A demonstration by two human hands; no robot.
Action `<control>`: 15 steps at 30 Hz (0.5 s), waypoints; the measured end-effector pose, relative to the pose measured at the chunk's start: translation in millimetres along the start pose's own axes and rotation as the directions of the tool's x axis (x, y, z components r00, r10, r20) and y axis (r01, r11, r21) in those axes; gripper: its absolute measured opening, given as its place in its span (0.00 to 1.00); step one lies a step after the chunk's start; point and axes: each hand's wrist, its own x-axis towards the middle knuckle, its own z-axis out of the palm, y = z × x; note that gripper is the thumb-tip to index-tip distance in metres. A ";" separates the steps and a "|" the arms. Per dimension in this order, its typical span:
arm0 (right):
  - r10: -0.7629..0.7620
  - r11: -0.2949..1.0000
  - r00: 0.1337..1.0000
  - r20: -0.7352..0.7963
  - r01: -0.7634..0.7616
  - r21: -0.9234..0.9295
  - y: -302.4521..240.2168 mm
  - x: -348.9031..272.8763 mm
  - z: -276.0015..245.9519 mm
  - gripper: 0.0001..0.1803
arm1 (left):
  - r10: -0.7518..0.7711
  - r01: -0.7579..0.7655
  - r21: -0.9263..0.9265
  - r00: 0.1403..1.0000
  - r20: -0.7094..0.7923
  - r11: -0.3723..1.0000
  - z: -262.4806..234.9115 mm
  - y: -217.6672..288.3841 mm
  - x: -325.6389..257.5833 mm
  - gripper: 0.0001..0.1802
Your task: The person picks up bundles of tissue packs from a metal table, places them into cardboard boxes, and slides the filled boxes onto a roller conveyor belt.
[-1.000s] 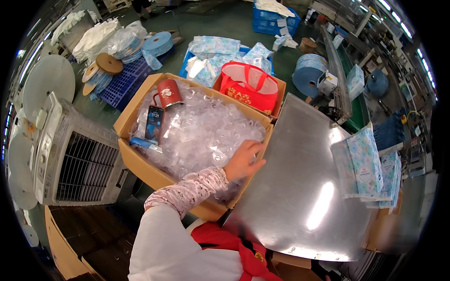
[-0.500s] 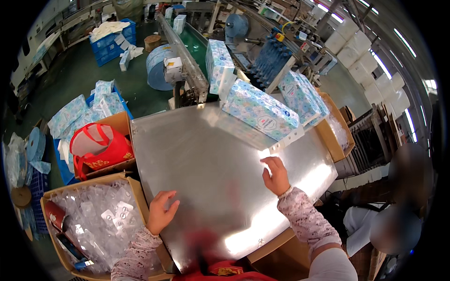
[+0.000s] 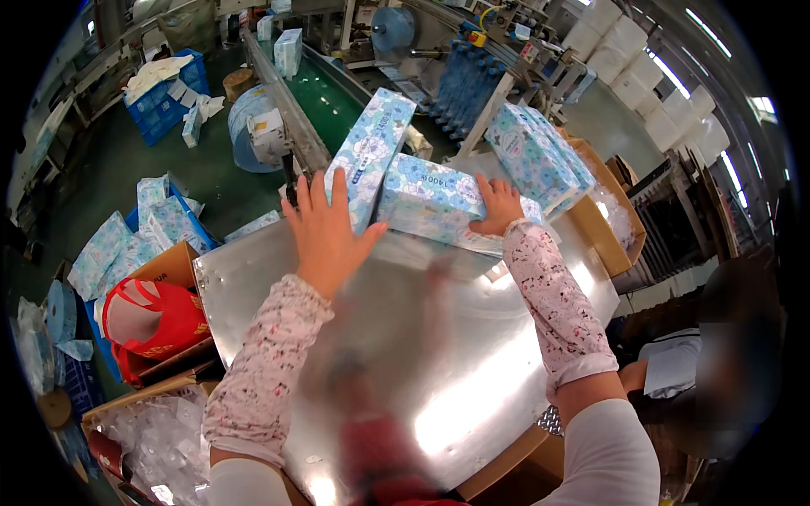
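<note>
My left hand [image 3: 327, 236] is open with fingers spread, its fingertips over the left edge of a blue floral tissue pack [image 3: 371, 143] that slants across the conveyor's end; I cannot tell if they touch it. My right hand [image 3: 501, 205] lies with fingers apart on the right end of a second tissue pack [image 3: 430, 196], its thumb along the near side. That pack rests at the far edge of the shiny metal table [image 3: 405, 337], its left end against the first pack. More tissue packs [image 3: 540, 156] stand side by side at the right.
A green conveyor [image 3: 325, 110] runs away from the table, carrying another pack [image 3: 288, 52]. Left are a red bag [image 3: 156, 320], a box of clear plastic pieces [image 3: 156, 434] and a blue crate of packs [image 3: 160, 219]. A cardboard box [image 3: 612, 207] borders the right; a person [image 3: 675, 363] is nearby.
Both hands have reached forward to the packs, the left from beside the box of plastic. The slanting pack has tipped toward the table, and the second pack has turned and shifted left.
</note>
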 end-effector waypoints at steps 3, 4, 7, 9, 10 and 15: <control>0.012 0.999 0.992 0.123 -0.018 0.049 -17.4 -35.4 -32.9 0.57 | -0.141 0.116 0.147 0.975 0.174 0.982 29.2 -1.8 10.4 0.50; 0.045 0.997 0.986 0.158 -0.054 0.052 -22.0 -51.3 -40.6 0.56 | -0.185 0.157 0.112 0.930 0.318 0.981 24.7 -4.8 14.2 0.52; 0.198 0.900 0.899 0.390 -0.325 0.292 -21.2 -123.5 -48.6 0.57 | -0.181 0.208 0.012 0.817 0.548 0.978 -11.8 10.3 -11.3 0.53; 0.122 0.704 0.856 0.502 -0.431 0.565 -33.4 -176.5 -51.3 0.53 | -0.163 0.271 -0.071 0.746 0.646 0.960 -60.6 21.2 -63.4 0.55; 0.054 0.495 0.855 0.516 -0.472 0.730 -31.4 -203.4 -49.6 0.50 | -0.147 0.318 -0.099 0.664 0.733 0.943 -86.7 32.5 -84.5 0.58; -0.287 -0.300 0.749 0.597 -0.662 0.687 -45.5 -227.9 13.4 0.39 | -0.091 0.659 -0.362 0.548 0.832 0.659 -107.7 48.3 -172.8 0.54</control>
